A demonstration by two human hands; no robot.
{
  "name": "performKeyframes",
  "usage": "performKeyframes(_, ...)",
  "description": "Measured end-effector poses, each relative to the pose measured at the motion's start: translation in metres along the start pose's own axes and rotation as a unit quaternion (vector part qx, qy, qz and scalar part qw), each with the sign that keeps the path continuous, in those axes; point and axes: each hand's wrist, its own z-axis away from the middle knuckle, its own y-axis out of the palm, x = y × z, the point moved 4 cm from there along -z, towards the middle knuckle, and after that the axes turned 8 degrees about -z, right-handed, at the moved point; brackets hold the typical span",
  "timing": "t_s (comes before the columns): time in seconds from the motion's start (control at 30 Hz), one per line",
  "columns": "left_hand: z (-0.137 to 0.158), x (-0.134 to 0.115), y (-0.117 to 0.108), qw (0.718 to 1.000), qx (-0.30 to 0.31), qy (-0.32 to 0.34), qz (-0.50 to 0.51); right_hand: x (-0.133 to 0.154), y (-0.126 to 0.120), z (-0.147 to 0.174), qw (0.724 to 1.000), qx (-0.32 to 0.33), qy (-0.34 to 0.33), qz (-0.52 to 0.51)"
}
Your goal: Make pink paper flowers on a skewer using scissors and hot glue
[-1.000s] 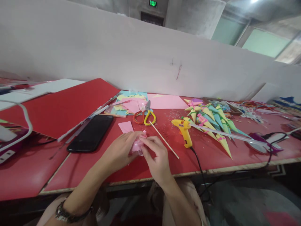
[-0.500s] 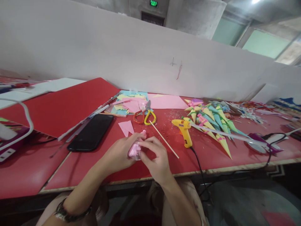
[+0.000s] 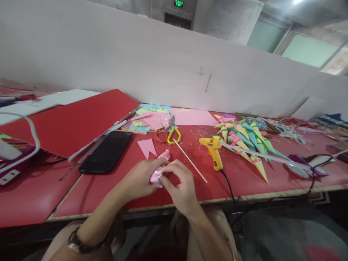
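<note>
A small pink bundle [image 3: 156,175], with a shiny clear wrap on part of it, is held above the table's front edge. My left hand [image 3: 141,177] is closed round it from the left, and a pink tip sticks out beyond the thumb. From the right, my right hand [image 3: 179,183] pinches the near end of the wrap between thumb and fingers. Just past my hands lie a notched pink paper piece [image 3: 147,148] and a thin wooden stick [image 3: 190,161]. Scissors [image 3: 169,133] with red and yellow handles lie behind these. What the bundle is made of is partly hidden.
A yellow glue gun [image 3: 213,152] with a long clear stick lies to the right, its black cord over the edge. Behind it is a pile of coloured paper cones [image 3: 246,136]. A black phone [image 3: 106,152] and a red board [image 3: 81,119] lie left. Paper scraps [image 3: 152,119] lie behind.
The bundle has turned slightly in my hands, and more of its pink far end shows. Both hands stay in nearly the same place. The things on the table have not moved.
</note>
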Motion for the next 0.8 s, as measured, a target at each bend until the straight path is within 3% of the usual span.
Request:
performKeyframes(0.13,-0.001,-0.001,0.0,1.0,-0.004,0.009,0.004,-0.002,0.002,0.0,1.0,-0.017,0.018,-0.017)
performKeyframes(0.2,-0.001,-0.001,0.0,1.0,-0.011,0.013,0.006,-0.007,0.003,0.001,0.995,-0.042,0.06,-0.067)
performKeyframes(0.3,0.0,0.0,0.001,1.0,-0.015,0.008,-0.006,-0.019,0.0,0.002,0.965,-0.1,0.138,-0.2)
performKeyframes(0.4,-0.001,0.002,0.001,0.999,-0.026,-0.005,-0.038,-0.026,-0.004,0.002,0.934,-0.14,0.165,-0.284)
performKeyframes(0.53,-0.002,0.007,-0.004,0.995,-0.05,-0.055,-0.07,-0.029,-0.007,0.002,0.924,-0.157,0.174,-0.301)
performKeyframes(0.67,-0.002,0.021,-0.014,0.979,-0.113,-0.13,-0.113,-0.03,-0.007,0.002,0.918,-0.168,0.172,-0.316)
performKeyframes(0.8,-0.001,0.026,-0.017,0.972,-0.139,-0.137,-0.127,-0.027,-0.009,0.001,0.942,-0.162,0.16,-0.246)
